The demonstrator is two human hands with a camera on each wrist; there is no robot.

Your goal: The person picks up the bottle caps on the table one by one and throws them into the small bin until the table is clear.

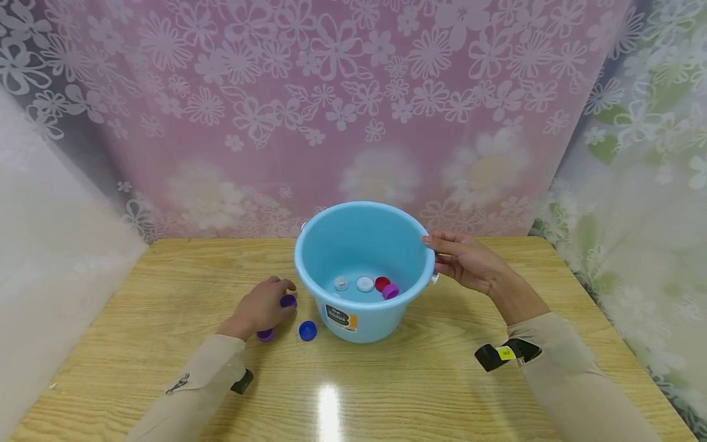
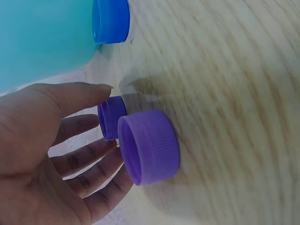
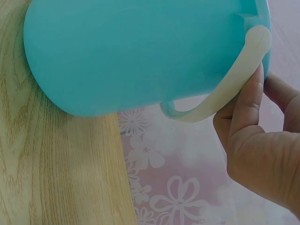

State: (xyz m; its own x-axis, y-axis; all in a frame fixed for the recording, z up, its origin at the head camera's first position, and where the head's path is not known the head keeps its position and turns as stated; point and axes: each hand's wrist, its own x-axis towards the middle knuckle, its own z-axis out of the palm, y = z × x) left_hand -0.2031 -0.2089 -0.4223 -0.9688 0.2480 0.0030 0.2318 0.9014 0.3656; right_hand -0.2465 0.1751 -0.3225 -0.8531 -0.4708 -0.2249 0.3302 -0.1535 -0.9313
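My left hand (image 1: 264, 305) is low over the table, thumb and fingers spread around a purple bottle cap (image 1: 288, 301) without visibly pinching it. Another purple cap (image 2: 149, 147) stands below the palm, nearer the wrist. A blue cap (image 1: 307, 331) lies just right of that hand, beside the light-blue bucket (image 1: 364, 319). With my right hand (image 1: 466, 261) I hold the bucket's right rim; its fingers are also against the white handle (image 3: 225, 93). Inside the bucket lie a clear cap (image 1: 341, 283), a white cap (image 1: 364, 283), a red cap (image 1: 382, 283) and a magenta cap (image 1: 390, 291).
The bucket stands upright on a wooden table (image 1: 420, 380), toward its back edge. Flowered curtains (image 1: 353, 123) hang behind the table and at both sides. A dark strap (image 1: 505, 354) is around the right sleeve.
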